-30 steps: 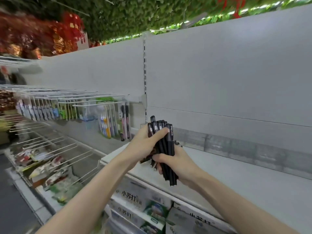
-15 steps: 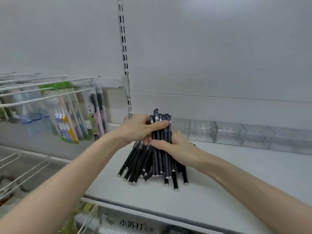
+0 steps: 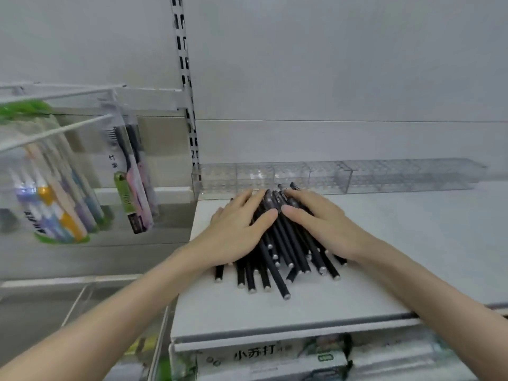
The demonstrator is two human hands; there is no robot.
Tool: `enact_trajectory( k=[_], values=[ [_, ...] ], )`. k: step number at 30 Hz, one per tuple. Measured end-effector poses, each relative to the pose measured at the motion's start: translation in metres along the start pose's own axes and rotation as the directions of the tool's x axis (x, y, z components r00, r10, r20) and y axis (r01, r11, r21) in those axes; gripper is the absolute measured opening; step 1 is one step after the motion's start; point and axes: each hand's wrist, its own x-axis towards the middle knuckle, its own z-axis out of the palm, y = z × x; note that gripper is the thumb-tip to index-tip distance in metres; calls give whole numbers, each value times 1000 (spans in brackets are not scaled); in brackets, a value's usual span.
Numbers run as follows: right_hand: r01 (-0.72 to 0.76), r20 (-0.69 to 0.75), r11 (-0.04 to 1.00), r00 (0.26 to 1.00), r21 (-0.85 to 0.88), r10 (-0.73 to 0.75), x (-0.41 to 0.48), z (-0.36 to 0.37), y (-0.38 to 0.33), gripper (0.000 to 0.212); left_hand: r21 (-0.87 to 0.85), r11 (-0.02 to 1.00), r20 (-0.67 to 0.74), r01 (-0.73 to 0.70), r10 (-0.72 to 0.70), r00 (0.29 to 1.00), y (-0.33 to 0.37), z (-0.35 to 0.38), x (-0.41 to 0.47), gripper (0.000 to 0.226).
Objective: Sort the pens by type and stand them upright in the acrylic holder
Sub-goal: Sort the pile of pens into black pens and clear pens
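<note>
A person's view down onto a white shop shelf (image 3: 412, 257); a loose heap of black pens (image 3: 277, 259) lies fanned near its back left corner, silver-tipped ends pointing toward the front edge. The left hand (image 3: 236, 229) and right hand (image 3: 321, 224) both lie flat on the heap, fingers straight and slightly spread, pressing down and gripping nothing. A clear acrylic holder (image 3: 324, 177) with several compartments runs along the back edge, just behind the far ends of the pens; no pens are visible in it. The pens look light, stiff and smooth-barrelled, likely to roll or slide; pinching a few around mid-barrel seems safest. The shelf's left edge is close beside the heap, so strays could drop there; bare shelf stretches to the right and toward the front. Hanging toothbrush packs (image 3: 55, 199) sit off to the left; printed boxes (image 3: 261, 358) sit below.
</note>
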Motion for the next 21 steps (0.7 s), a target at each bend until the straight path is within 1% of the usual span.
enact_trajectory(
  k=[2, 4, 5, 8, 11, 16, 21],
  values=[
    [68, -23, 990, 998, 127, -65, -3, 1, -3, 44, 0, 999, -12, -51, 51, 999, -4, 1, 3, 59],
    [86, -55, 973, 996, 214, -75, -6, 1, -4, 37, -14, 996, -46, -84, 83, 995, -6, 1, 4, 57],
    [90, -87, 974, 994, 209, -73, -6, 1, -2, 36, -16, 996, -60, -85, 83, 995, -6, 2, 3, 57],
    [79, -152, 991, 986, 107, -62, -7, -3, 3, 38, 17, 998, -134, -54, 56, 989, -2, 1, 1, 56],
    [60, -165, 991, 985, 122, -40, -5, -4, 7, 31, 28, 998, -211, -50, 55, 976, 1, -1, -1, 50],
    [78, -228, 981, 973, 176, -36, -5, -6, 4, 17, -49, 998, -213, -44, 32, 977, 0, -4, 3, 33],
    [93, -263, 986, 963, 139, -54, -5, -6, 6, 17, -25, 999, -275, -46, 38, 961, -9, -7, 6, 26]
  ],
)
